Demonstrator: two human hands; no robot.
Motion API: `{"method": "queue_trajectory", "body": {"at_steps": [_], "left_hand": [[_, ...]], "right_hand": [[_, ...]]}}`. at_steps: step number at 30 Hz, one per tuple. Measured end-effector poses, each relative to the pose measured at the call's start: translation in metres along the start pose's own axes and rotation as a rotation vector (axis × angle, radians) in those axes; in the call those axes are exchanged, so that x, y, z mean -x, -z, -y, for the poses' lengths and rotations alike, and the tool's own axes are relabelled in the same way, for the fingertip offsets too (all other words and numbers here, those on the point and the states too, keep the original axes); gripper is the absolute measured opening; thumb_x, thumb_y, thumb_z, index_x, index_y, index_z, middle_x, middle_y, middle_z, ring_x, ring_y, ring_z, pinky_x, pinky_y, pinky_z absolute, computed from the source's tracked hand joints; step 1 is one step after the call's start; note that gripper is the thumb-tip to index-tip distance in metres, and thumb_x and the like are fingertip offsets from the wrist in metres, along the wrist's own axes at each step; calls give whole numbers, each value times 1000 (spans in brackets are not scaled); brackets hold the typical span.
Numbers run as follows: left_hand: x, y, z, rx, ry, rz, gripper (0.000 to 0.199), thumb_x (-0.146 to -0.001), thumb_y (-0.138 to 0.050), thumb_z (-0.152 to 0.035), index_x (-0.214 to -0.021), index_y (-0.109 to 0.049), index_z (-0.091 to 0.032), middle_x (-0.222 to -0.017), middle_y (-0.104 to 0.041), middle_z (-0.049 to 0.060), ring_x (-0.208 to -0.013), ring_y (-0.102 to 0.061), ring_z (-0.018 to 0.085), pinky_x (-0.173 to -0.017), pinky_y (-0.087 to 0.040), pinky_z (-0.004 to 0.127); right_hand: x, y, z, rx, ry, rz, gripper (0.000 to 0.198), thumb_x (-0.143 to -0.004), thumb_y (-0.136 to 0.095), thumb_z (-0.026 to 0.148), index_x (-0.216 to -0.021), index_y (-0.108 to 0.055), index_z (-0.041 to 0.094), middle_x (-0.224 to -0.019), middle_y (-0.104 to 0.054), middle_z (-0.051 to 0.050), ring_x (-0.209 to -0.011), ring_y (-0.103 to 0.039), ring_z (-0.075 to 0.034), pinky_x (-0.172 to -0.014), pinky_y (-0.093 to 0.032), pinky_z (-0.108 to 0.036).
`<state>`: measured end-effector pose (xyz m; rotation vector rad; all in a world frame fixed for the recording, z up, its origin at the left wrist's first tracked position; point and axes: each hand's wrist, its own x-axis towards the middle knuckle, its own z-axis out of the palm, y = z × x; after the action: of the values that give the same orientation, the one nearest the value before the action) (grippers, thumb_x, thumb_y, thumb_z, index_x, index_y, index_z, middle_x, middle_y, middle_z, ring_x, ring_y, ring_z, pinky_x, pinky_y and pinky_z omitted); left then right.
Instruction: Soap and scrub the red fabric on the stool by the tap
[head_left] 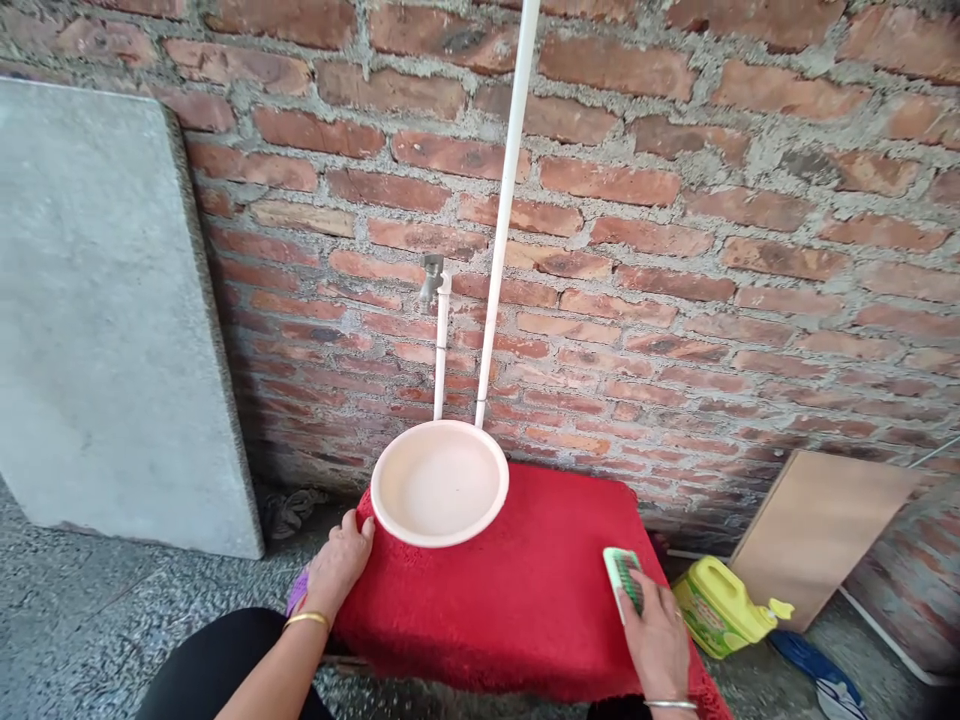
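My left hand rests at the left edge of a low table covered by a red cloth, just beside a pale pink basin. Its thumb and forefinger are apart; the other fingers are mostly hidden. Part of a purple, textured item shows beside this hand, and I cannot tell what it is. On the right side of the table, my right hand is closed around a scrub brush with a pale back and green bristles. The basin sits upright at the table's back left; no contents are visible in it.
A brick wall stands behind, with white pipes and a tap above the basin. To the left leans a grey slab. At right are a yellow detergent jug, a brown board and blue-and-white footwear.
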<state>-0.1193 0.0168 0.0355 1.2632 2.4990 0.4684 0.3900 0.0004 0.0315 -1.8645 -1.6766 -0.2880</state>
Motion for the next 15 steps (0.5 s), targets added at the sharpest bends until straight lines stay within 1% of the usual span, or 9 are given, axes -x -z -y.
{"method": "queue_trajectory", "body": {"at_steps": [2, 5, 7, 9, 10, 12, 15], "left_hand": [[1, 2, -1, 1, 4, 6, 55, -97, -22, -50, -134, -43, -14, -113, -65, 24, -98, -70, 35, -89, -48, 48], [2, 4, -2, 2, 14, 11, 55, -98, -21, -51, -133, -42, -15, -115, -64, 24, -100, -69, 34, -90, -48, 48], [2, 4, -2, 5, 17, 14, 54, -97, -22, -51, -133, -43, -16, -116, -64, 23, -101, -69, 34, -91, -48, 48], [3, 3, -2, 10, 14, 18, 53, -97, -24, -51, -132, -43, -16, -116, -64, 22, -102, -69, 33, -92, -47, 48], [3, 3, -1, 13, 12, 21, 52, -97, -25, -50, -132, -43, -17, -116, -64, 22, -103, -68, 33, -93, -47, 48], [2, 3, -1, 16, 16, 29, 53, -97, -24, -50, -134, -42, -16, -118, -64, 22, -106, -68, 33, -94, -47, 49], [1, 5, -2, 18, 35, 41, 59, -97, -20, -52, -138, -39, -14, -121, -62, 25, -108, -67, 35, -95, -46, 50]], "right_hand": [[6, -5, 38, -120, 135, 68, 37, -93, -41, 49, -106, -66, 26, -100, -68, -10, -88, -66, -26, -78, -52, -41], [17, -11, 99, -231, 344, 226, 24, -93, -49, 38, -110, -65, 32, -110, -67, -3, -98, -64, -20, -86, -51, -34], [24, -12, 133, -274, 476, 341, 24, -91, -54, 31, -112, -64, 35, -115, -65, 0, -104, -62, -18, -93, -48, -33], [24, -15, 157, -296, 553, 441, 27, -89, -56, 26, -113, -63, 36, -117, -64, 1, -107, -60, -18, -97, -45, -34], [22, -17, 165, -297, 562, 480, 28, -88, -57, 23, -113, -63, 35, -117, -64, 0, -107, -59, -18, -98, -44, -34], [12, -22, 173, -278, 530, 528, 30, -87, -56, 20, -113, -63, 34, -116, -63, 0, -107, -58, -19, -98, -43, -35], [-13, -33, 165, -215, 392, 527, 31, -86, -56, 20, -114, -64, 33, -115, -63, 0, -106, -58, -21, -97, -42, -35]]}}
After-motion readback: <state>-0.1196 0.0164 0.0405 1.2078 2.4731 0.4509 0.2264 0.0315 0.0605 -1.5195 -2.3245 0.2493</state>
